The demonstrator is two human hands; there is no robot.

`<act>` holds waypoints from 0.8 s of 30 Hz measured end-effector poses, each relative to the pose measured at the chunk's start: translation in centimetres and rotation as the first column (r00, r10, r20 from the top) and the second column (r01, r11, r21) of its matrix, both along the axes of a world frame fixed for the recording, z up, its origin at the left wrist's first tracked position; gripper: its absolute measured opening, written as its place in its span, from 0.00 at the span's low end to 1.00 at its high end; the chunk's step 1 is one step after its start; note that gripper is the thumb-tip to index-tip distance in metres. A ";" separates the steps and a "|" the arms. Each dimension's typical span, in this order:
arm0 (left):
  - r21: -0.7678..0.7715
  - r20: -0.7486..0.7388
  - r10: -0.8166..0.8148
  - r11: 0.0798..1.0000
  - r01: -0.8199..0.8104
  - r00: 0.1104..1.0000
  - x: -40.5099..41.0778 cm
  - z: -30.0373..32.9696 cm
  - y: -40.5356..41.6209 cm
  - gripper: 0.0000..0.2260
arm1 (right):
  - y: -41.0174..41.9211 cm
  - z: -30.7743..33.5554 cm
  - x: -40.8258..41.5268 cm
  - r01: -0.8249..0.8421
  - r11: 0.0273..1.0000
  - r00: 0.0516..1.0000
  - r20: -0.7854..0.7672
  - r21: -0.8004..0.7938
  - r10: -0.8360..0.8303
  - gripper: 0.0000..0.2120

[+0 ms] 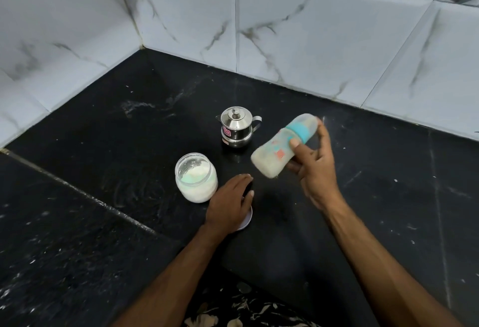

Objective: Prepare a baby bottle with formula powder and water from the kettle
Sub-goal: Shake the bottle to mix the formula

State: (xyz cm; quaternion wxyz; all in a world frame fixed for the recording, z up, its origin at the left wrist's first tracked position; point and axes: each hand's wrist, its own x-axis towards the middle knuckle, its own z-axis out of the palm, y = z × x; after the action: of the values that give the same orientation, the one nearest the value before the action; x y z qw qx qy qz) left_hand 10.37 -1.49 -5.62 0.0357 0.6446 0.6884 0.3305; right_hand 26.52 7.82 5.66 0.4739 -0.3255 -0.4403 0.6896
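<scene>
Right hand (315, 168) gripping blurred bottle (283, 142), left hand (229, 203) half-covering lid (246, 220)

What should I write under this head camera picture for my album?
Right hand holds the baby bottle tilted near the kettle; left hand rests on a lid.

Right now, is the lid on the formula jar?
No, the formula jar stands open, its white lid lying on the counter under the left hand.
</scene>
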 end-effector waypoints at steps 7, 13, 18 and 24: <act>-0.103 0.438 -0.053 0.989 0.108 0.898 0.0 1.2 -1.2 0.20 | -3.2 -1.8 -0.4 -0.407 0.912 0.903 0.175 0.054 0.393 0.38; -0.020 0.092 -0.005 1.000 0.006 0.996 0.3 0.8 -0.4 0.16 | -1.3 -0.8 -0.2 -0.113 0.994 0.993 0.041 -0.002 0.113 0.37; -0.071 0.350 -0.017 0.997 0.044 0.937 0.1 1.2 -1.2 0.21 | -2.5 -1.4 -0.4 -0.345 0.936 0.929 0.166 0.073 0.330 0.37; -0.092 0.175 0.048 0.995 -0.032 0.983 0.0 0.7 -0.7 0.15 | -1.2 -0.8 -0.2 -0.148 0.989 0.988 0.055 0.012 0.147 0.36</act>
State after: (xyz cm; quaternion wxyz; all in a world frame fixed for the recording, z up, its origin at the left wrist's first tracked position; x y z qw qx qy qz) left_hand 10.38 -2.17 -4.94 0.1187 0.5966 0.7092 0.3563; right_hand 26.28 6.59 4.85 0.4119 -0.3067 -0.4816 0.7102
